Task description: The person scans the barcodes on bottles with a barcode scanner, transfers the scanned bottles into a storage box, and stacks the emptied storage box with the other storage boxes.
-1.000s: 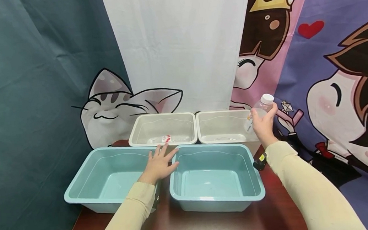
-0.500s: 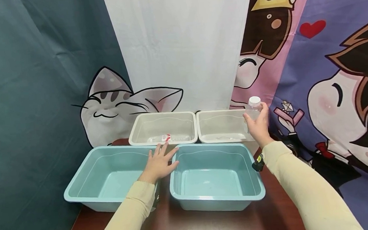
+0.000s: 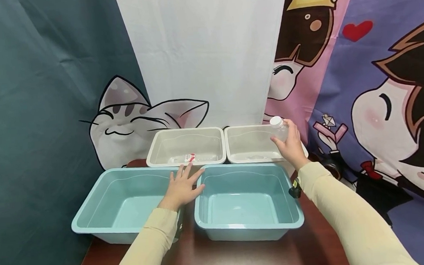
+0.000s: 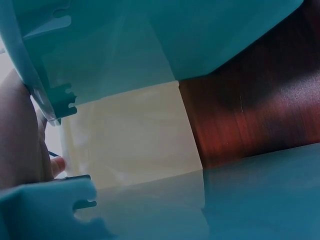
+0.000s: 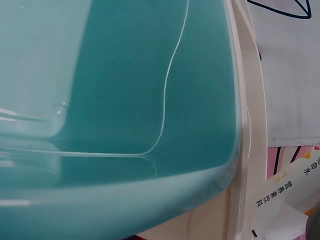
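Note:
My right hand (image 3: 289,146) grips a clear plastic bottle (image 3: 280,132) with a white cap. The bottle is tilted over the right white bin (image 3: 245,129). Its white label (image 5: 287,200), printed with dark characters, shows at the lower right in the right wrist view. My left hand (image 3: 182,188), fingers spread, lies over the neighbouring rims of the left blue bin (image 3: 130,229) and the right blue bin (image 3: 250,228). Inside the left white bin (image 3: 186,131) lies a clear bottle (image 3: 190,158) with a red and white label. Something clear (image 3: 257,157) lies in the right white bin.
All the bins stand on a dark red-brown table (image 3: 239,258), the blue ones nearer me and the white ones behind. A printed curtain (image 3: 207,59) hangs close behind them. The white bins' outer walls show between the blue bins in the left wrist view.
My right hand has moved left with the bottle, from the right white bin's outer end further over that bin, and the bottle's tilt has changed. My left hand stays in place.

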`<state>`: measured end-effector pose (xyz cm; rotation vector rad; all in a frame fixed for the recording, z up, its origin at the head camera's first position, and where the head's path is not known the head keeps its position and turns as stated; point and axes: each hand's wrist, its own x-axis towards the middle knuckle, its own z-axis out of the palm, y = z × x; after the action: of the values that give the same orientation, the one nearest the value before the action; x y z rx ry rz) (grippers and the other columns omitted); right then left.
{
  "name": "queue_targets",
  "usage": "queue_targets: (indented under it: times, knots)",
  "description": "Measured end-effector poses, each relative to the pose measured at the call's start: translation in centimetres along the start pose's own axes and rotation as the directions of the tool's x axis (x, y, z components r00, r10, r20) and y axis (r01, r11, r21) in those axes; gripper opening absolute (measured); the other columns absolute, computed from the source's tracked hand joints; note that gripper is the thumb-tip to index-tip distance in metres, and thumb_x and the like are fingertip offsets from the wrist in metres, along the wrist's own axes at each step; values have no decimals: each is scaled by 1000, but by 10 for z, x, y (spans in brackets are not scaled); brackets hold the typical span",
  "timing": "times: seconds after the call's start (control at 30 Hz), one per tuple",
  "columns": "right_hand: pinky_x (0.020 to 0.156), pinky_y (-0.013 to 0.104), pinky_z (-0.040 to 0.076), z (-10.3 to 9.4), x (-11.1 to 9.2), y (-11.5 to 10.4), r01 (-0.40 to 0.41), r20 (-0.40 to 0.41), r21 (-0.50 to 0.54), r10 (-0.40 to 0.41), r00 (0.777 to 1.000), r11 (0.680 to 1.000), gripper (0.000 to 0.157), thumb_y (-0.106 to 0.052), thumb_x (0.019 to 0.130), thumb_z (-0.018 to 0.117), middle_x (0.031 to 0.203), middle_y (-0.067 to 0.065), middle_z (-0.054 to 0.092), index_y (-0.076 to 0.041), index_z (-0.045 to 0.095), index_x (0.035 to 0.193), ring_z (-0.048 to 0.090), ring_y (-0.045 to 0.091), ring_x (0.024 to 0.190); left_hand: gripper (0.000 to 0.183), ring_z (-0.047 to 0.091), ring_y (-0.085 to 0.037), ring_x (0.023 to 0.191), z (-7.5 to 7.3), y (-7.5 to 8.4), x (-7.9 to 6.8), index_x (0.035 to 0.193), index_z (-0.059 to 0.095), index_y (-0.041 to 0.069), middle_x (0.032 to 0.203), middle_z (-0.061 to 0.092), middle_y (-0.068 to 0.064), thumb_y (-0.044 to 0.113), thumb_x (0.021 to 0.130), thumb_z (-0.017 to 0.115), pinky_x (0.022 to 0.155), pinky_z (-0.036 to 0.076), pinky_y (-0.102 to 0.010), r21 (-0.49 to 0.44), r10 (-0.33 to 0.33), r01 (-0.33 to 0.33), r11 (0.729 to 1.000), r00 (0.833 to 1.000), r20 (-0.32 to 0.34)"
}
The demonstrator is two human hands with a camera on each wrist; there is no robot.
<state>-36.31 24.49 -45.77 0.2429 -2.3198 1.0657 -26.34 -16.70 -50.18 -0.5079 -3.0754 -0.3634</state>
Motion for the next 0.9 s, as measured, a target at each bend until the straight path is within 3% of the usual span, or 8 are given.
queue_targets:
  times: [0.2, 0.4, 0.53, 0.7, 0.9]
  knots:
    - [108, 63, 27, 5, 1, 3, 72, 75, -74, -67, 995, 995, 73, -7, 82, 83, 138, 25, 48, -5, 42, 142, 41, 46, 128, 63, 12, -44, 153, -1, -1, 0, 158, 35, 39, 168, 17, -14, 62, 100, 43, 115, 13, -74, 6, 4, -4, 1000, 1000, 8]
    - [110, 67, 22, 9, 4, 6, 171, 187, -170, -139, 973, 970, 72, -10, 81, 84, 140, 23, 50, -9, 46, 142, 39, 46, 132, 62, 13, -45, 153, 0, -3, 1, 157, 35, 39, 168, 18, -14, 61, 100, 44, 115, 13, -74, 10, 0, 0, 1000, 1000, -1]
    - [110, 68, 21, 8, 4, 2, 233, 295, -240, -158, 942, 942, 72, -12, 83, 83, 139, 24, 49, -8, 45, 144, 39, 47, 132, 63, 13, -45, 153, 1, -3, 2, 157, 35, 39, 168, 17, -14, 60, 99, 45, 115, 13, -74, 13, -6, 6, 1000, 1000, 3]
    - [112, 65, 20, 10, 4, -3, 305, 429, -301, -157, 889, 903, 72, -15, 85, 81, 141, 21, 49, -9, 44, 148, 39, 45, 133, 63, 11, -44, 153, 1, -3, 2, 158, 33, 40, 169, 15, -13, 60, 100, 45, 116, 12, -74, 16, -14, 14, 1000, 1000, 15]
    - [114, 64, 20, 15, 3, -7, 342, 518, -340, -130, 846, 876, 76, -15, 85, 82, 145, 19, 48, -10, 44, 150, 37, 44, 136, 63, 12, -44, 153, 2, -3, 3, 158, 33, 39, 169, 16, -13, 60, 100, 45, 115, 11, -74, 14, -9, 9, 1000, 1000, 10]
